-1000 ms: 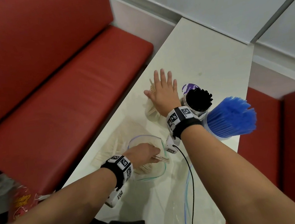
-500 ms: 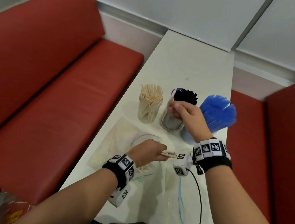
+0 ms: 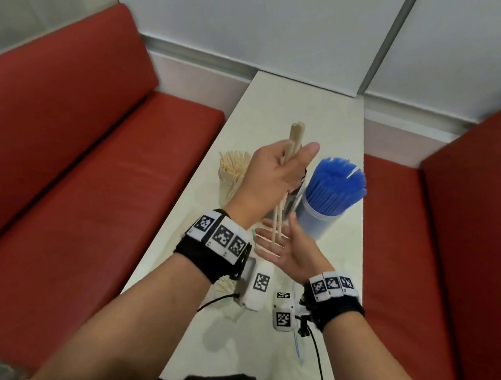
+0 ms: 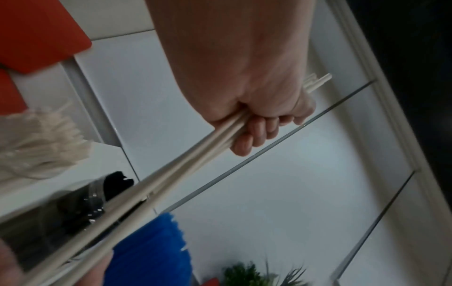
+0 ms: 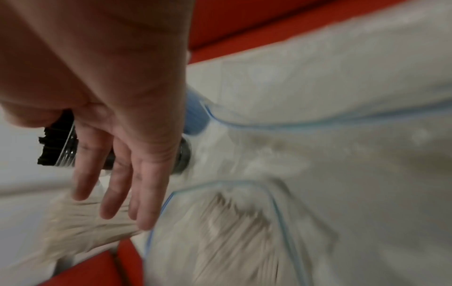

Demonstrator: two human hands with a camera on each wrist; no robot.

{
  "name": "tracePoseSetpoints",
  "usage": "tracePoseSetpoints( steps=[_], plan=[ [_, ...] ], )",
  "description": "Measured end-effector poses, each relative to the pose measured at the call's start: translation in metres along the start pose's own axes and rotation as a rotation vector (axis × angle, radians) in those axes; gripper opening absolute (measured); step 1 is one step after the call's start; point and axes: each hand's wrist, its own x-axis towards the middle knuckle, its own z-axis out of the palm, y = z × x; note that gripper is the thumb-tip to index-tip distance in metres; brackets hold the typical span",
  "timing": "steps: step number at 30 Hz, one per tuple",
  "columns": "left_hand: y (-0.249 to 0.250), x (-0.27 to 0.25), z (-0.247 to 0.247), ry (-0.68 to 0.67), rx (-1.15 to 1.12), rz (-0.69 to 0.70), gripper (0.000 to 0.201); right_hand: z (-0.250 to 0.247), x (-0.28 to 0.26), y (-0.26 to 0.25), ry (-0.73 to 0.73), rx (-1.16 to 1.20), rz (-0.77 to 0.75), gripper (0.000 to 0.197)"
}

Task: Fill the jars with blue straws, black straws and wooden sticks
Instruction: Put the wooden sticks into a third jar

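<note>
You are working over the white surface point(image 3: 301, 99), where three jars are standing: blue straws point(image 3: 332, 183), black straws point(image 4: 97, 201) and wooden sticks point(image 3: 234, 169). Your left hand point(image 3: 273, 181) is gripping a few sticks point(image 3: 279, 217) above your right hand point(image 3: 293, 247), whose fingers are lying spread, palm up, beneath their lower ends.

You have three jars on the table point(image 3: 267, 100): one of wooden sticks point(image 3: 234, 166) at far left, one of black straws point(image 4: 115, 181) in the middle, one of blue straws point(image 3: 332, 183) at right. Your two hands are up, the left hand point(image 3: 273, 181) gripping one small bundle of sticks point(image 3: 295, 138), too bunched to count, the right hand point(image 3: 293, 250) flat under it. Two clear zip bags point(image 5: 244, 222) lie near you.
</note>
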Motion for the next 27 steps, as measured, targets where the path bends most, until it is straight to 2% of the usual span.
tracePoseSetpoints(
  steps=[2, 4, 8, 10, 13, 15, 17, 18, 20, 22, 23, 25, 27],
  plan=[
    [0.006, -0.001, 0.004, -0.044, -0.075, 0.024, 0.041, 0.007, -0.008, -0.001, -0.091, 0.212, 0.027, 0.08],
    [0.005, -0.007, 0.009, -0.066, -0.07, 0.031, 0.038, 0.015, -0.016, -0.006, -0.162, 0.344, -0.009, 0.084],
    [-0.003, -0.018, 0.013, -0.095, -0.129, -0.026, 0.028, 0.026, -0.027, -0.018, -0.271, 0.445, -0.144, 0.076],
    [-0.006, -0.023, 0.014, -0.112, -0.108, -0.072, 0.03, 0.029, -0.032, -0.024, -0.322, 0.461, -0.152, 0.074],
    [-0.013, -0.029, 0.015, -0.112, 0.044, -0.173, 0.049, 0.033, -0.04, -0.034, -0.3, 0.291, -0.167, 0.072],
    [-0.017, -0.03, 0.013, -0.14, 0.037, -0.249, 0.052, 0.033, -0.048, -0.045, -0.282, 0.106, -0.221, 0.087],
    [-0.02, -0.029, 0.009, -0.242, -0.03, -0.387, 0.049, 0.03, -0.058, -0.062, -0.276, -0.032, -0.333, 0.099],
    [-0.021, -0.029, 0.006, -0.328, -0.044, -0.474, 0.047, 0.03, -0.065, -0.072, -0.302, -0.069, -0.406, 0.096],
    [-0.024, -0.03, 0.003, -0.552, -0.014, -0.609, 0.047, 0.034, -0.079, -0.089, -0.355, -0.164, -0.52, 0.074],
    [-0.026, -0.034, -0.001, -0.718, -0.047, -0.651, 0.046, 0.041, -0.091, -0.103, -0.345, -0.25, -0.561, 0.043],
    [-0.028, -0.036, -0.003, -0.748, -0.124, -0.663, 0.046, 0.044, -0.095, -0.109, -0.319, -0.254, -0.591, 0.043],
    [-0.036, -0.038, -0.01, -0.727, -0.318, -0.68, 0.057, 0.05, -0.101, -0.117, -0.277, -0.165, -0.659, 0.052],
    [-0.048, -0.04, -0.016, -0.6, -0.436, -0.706, 0.063, 0.058, -0.102, -0.118, -0.221, -0.101, -0.745, 0.052]
  ],
)
